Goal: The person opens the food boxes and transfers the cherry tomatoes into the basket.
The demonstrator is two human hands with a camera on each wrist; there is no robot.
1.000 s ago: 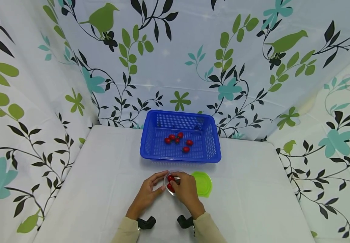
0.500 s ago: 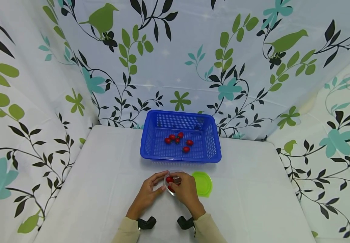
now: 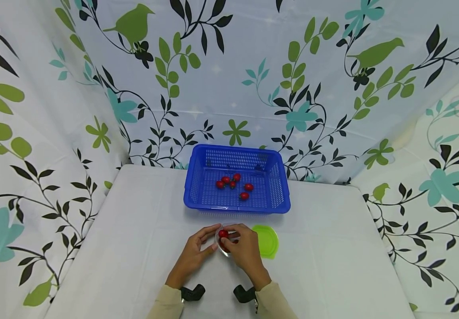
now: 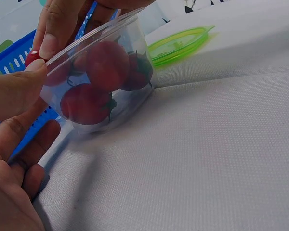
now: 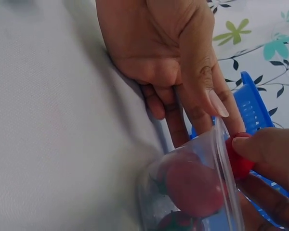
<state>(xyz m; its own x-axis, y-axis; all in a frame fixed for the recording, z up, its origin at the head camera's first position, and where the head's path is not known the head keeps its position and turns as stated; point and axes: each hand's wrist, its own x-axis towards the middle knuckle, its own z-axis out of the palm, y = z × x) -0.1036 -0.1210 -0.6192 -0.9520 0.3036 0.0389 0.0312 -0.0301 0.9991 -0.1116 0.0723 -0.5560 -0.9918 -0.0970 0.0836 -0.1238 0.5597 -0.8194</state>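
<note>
A clear round plastic container (image 4: pixel 135 103) stands on the white cloth between both hands, with several red cherry tomatoes (image 4: pixel 106 65) inside, some with green stems. The left hand (image 3: pixel 191 257) holds its left side, thumb by the rim and fingers curved around the wall. At the container's mouth, the right hand (image 3: pixel 247 250) pinches a cherry tomato (image 5: pixel 238 156) between thumb and fingers. In the head view the right hand hides part of the container. Just right of that hand lies a bright green lid (image 3: pixel 267 241).
Behind the container is a blue slatted basket (image 3: pixel 237 209) with several more cherry tomatoes (image 3: pixel 244 196) on its floor. White cloth covers the table (image 3: pixel 333 248). A leaf-and-bird patterned curtain (image 3: pixel 221 88) hangs around the back and sides.
The right hand's thumb and fingers shift slightly at the container's mouth, and the tomatoes there move a little, one becoming more covered. The left hand, basket and lid stay put.
</note>
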